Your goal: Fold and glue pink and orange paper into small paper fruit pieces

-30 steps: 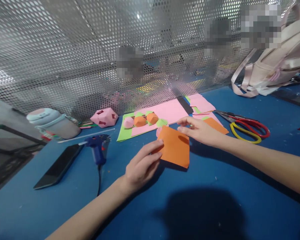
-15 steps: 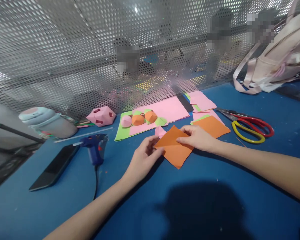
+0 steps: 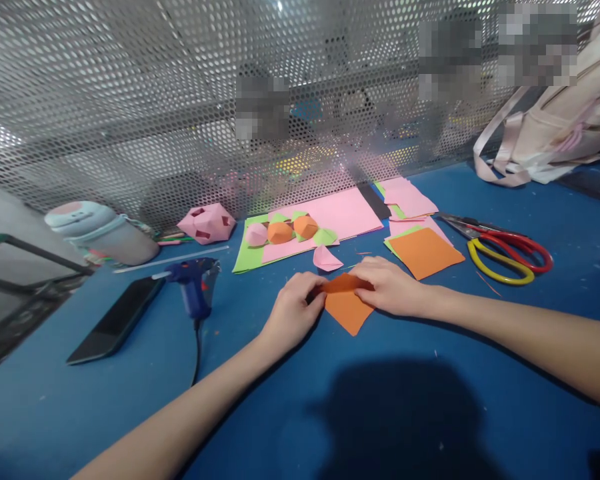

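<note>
An orange square of paper (image 3: 349, 312) is held by its side corners just above the blue table, its far half bending up. My left hand (image 3: 300, 307) pinches the left corner between thumb and fingers. At the right corner, my right hand (image 3: 387, 285) grips the sheet the same way. Just beyond the fingers lies a small folded pink paper piece (image 3: 326, 259). More orange paper (image 3: 427, 252) rests on pink and green sheets to the right of my right hand. Several small domed paper pieces (image 3: 280, 233) sit on larger pink and green sheets behind.
A blue glue gun (image 3: 194, 290) and a black phone (image 3: 117, 320) lie at left. Behind them are a bottle (image 3: 103, 233) and a pink paper ball (image 3: 207, 223). Red and yellow-handled scissors (image 3: 505, 250) and a pale backpack (image 3: 560, 127) are at right. A perforated metal screen (image 3: 180, 100) borders the back.
The orange square was nearly flat with its far corner up; now its far half is bent over between my hands. My left hand has moved slightly right and grips its corner.
</note>
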The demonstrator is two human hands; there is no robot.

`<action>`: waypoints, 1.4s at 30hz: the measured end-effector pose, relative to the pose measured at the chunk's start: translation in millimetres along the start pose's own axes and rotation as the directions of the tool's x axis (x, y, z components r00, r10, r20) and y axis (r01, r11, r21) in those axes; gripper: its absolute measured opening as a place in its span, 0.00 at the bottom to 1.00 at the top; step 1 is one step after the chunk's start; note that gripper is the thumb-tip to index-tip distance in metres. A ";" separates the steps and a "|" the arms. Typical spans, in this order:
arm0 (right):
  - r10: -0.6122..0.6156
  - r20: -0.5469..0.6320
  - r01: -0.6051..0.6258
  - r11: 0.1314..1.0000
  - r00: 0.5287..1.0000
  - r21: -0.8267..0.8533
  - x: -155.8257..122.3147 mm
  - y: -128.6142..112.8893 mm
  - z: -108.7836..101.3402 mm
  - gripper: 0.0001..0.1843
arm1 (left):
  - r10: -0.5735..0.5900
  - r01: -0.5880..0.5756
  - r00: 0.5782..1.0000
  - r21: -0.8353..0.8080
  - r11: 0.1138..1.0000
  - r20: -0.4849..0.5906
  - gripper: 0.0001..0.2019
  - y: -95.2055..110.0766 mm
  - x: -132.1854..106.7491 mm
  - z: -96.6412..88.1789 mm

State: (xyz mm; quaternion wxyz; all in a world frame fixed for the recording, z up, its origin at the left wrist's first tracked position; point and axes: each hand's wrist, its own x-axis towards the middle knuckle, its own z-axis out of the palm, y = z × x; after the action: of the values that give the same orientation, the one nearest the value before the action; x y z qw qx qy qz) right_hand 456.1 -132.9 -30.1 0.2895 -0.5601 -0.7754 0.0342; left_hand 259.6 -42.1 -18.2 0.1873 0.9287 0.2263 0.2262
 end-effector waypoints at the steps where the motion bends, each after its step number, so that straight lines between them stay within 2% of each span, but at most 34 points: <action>1: -0.016 0.012 0.016 1.000 1.000 -0.007 0.4 -1.0 0.8 0.10 | 0.018 -0.018 1.000 -0.003 1.000 0.005 0.10 0.4 0.1 0.5; 5: -0.058 0.023 0.059 0.997 0.998 -0.043 -0.5 0.4 2.6 0.14 | 0.061 -0.061 0.998 0.001 0.998 0.027 0.12 -0.1 -0.3 1.9; 11: -0.112 -0.010 0.111 0.991 0.994 -0.081 -3.0 4.8 2.1 0.15 | 0.156 -0.157 0.987 0.049 0.986 0.025 0.12 -0.8 -1.6 2.0; 16: -0.154 0.042 0.158 0.979 0.987 -0.129 -0.3 2.2 4.3 0.16 | 0.172 -0.178 0.983 0.085 0.980 0.072 0.09 1.5 -2.6 3.6; 19: -0.222 0.064 0.231 0.948 0.973 -0.218 -1.1 3.6 0.6 0.17 | 0.226 -0.238 0.969 0.134 0.962 0.098 0.07 -0.7 -3.5 3.8; 24: -0.308 0.129 0.334 0.871 0.942 -0.359 -11.4 5.6 -14.3 0.15 | 0.257 -0.287 0.954 0.214 0.934 0.156 0.09 -5.3 -6.1 -1.2; 27: -0.282 0.155 0.321 0.854 0.947 -0.408 -22.1 6.9 -23.7 0.14 | 0.266 -0.306 0.949 0.277 0.911 0.171 0.09 -7.0 -7.8 -5.7; 34: -0.229 0.117 0.257 0.832 0.966 -0.492 -44.2 12.0 -35.2 0.13 | 0.253 -0.305 0.949 0.357 0.883 0.186 0.08 -15.6 -8.8 -8.8; 42: -0.193 0.083 0.209 0.842 0.978 -0.498 -44.6 6.1 -41.5 0.13 | 0.297 -0.328 0.945 0.375 0.867 0.139 0.11 -23.9 -11.1 -10.3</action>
State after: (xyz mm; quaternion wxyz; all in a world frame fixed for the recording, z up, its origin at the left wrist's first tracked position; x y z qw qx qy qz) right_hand 490.7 -181.5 -16.2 0.1235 -0.5312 -0.8160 -0.1916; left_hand 237.5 -25.4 -24.1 -0.0336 0.9796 0.1063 0.1675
